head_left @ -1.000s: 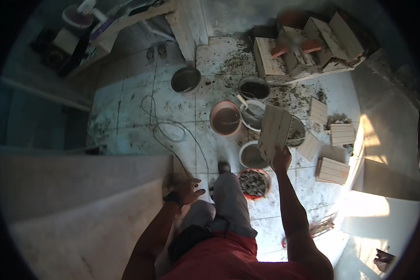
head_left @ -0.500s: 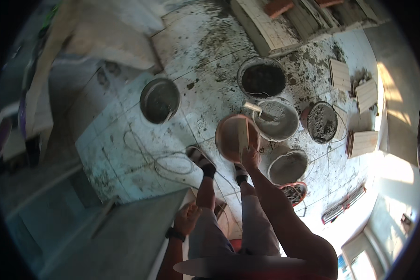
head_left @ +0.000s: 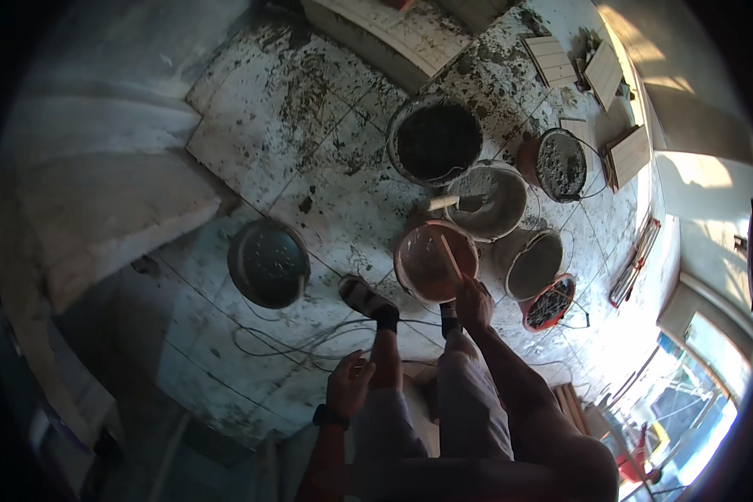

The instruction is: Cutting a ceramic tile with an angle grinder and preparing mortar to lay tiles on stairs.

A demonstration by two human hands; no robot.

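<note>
My right hand (head_left: 474, 303) is closed around one end of a flat wooden piece (head_left: 448, 255), seen nearly edge-on. It reaches over a reddish bucket (head_left: 400, 272) with light reflections inside. My left hand (head_left: 350, 386), a dark watch at its wrist, hangs beside my left knee with loosely bent fingers and nothing visible in it. Just beyond the reddish bucket stands a grey-crusted bucket (head_left: 514, 219). Across its rim lies a trowel (head_left: 443, 202), its pale handle pointing left and its blade over the grey mix.
A large dark tub (head_left: 393, 155) stands farther off, a round basin (head_left: 233, 272) to the left. Buckets at right hold grey mortar (head_left: 562, 165) and rubble (head_left: 550, 303). A cable (head_left: 284, 345) loops behind my feet. Wood panels (head_left: 627, 157) lie by the wall; mortar spatters the tiles.
My view has swung, shifting the whole scene. The wooden piece has turned from showing its broad face to nearly edge-on, still in my right hand. My left hand is a little farther forward.
</note>
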